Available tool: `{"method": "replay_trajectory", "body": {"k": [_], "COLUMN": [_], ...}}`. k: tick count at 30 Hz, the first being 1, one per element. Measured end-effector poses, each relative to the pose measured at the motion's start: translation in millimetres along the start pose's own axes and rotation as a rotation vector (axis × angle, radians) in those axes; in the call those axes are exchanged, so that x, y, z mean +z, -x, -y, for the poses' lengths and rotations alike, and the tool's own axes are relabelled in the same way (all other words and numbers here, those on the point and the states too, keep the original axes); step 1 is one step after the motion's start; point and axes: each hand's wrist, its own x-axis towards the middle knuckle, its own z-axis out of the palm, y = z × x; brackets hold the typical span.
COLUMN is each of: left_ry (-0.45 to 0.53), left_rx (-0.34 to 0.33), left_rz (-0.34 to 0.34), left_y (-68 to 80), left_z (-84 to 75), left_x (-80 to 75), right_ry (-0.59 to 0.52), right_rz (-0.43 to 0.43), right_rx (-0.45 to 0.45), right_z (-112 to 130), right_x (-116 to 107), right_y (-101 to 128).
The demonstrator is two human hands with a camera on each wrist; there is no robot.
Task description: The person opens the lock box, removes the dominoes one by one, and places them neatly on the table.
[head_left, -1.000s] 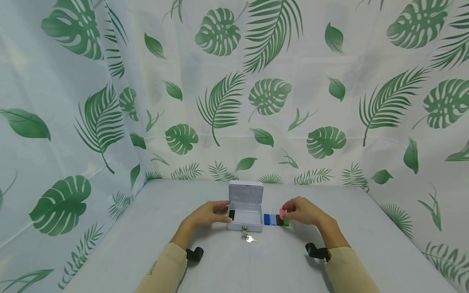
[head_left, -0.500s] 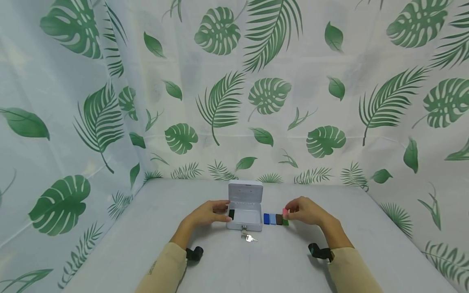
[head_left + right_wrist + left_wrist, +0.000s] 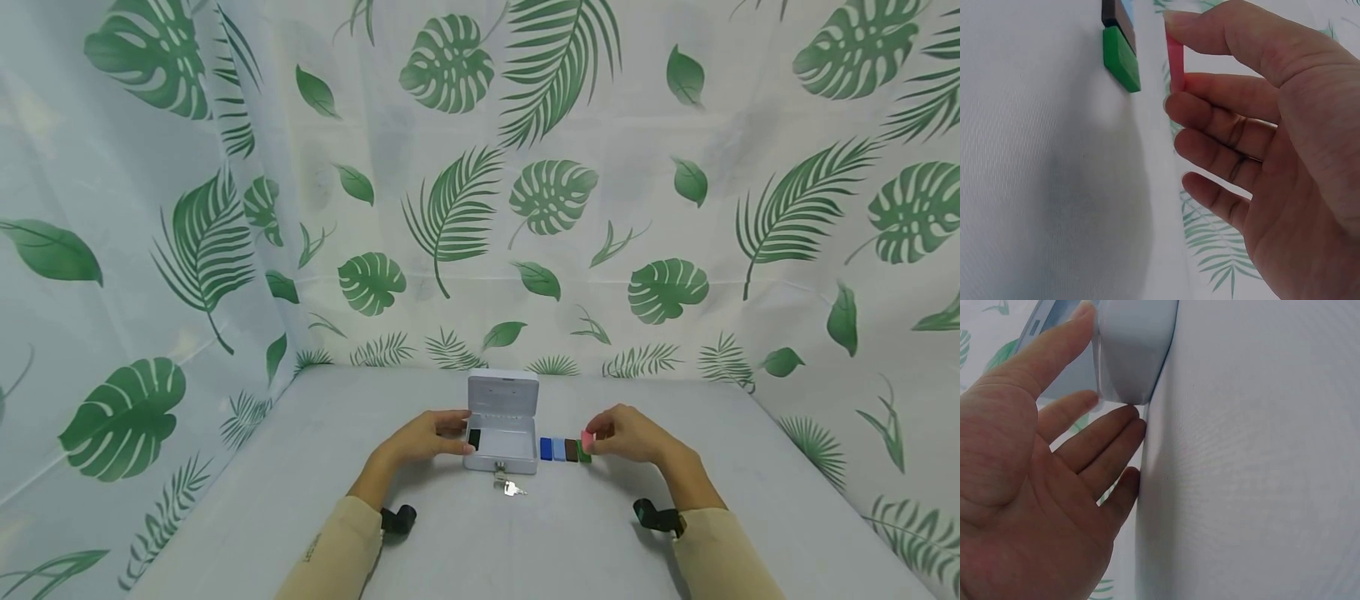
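Observation:
A small white metal cash box (image 3: 519, 467) stands with its lid (image 3: 504, 396) raised. A black domino-like block (image 3: 474, 440) is inside at its left end. My left hand (image 3: 422, 439) touches the box's left side with relaxed fingers, the thumb (image 3: 1066, 350) at the rim. My right hand (image 3: 626, 434) pinches a thin pink domino-like block (image 3: 1175, 62) between thumb and index finger, above the right end of a row. Flat in that row lie a blue block (image 3: 546, 449), a light blue block (image 3: 558, 449), a brown block (image 3: 572, 450) and a green block (image 3: 1120, 57).
A key set (image 3: 513, 488) hangs at the box's front lock and lies on the pale table (image 3: 517, 550). Leaf-printed curtains (image 3: 480, 217) enclose the table at the back and sides. Both wrists wear black cameras.
My right hand has shifted slightly right with the pink block, from beside the brown block to over the green block. My left hand stays at the box.

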Motion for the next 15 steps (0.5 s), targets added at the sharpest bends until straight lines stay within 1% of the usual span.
{"method": "replay_trajectory", "body": {"k": [8, 15], "left_ry": [0.001, 0.036], "left_rx": [0.005, -0.002], "left_rz": [0.002, 0.001], "left_y": [0.4, 1.7], "left_z": [-0.1, -0.7], "left_x": [-1.1, -0.1], "right_ry": [0.016, 0.008], "right_rz": [0.001, -0.001], "right_rx": [-0.008, 0.059], "right_z": [-3.0, -4.8], "right_x": [-2.3, -1.5], "right_y": [2.7, 3.3]}}
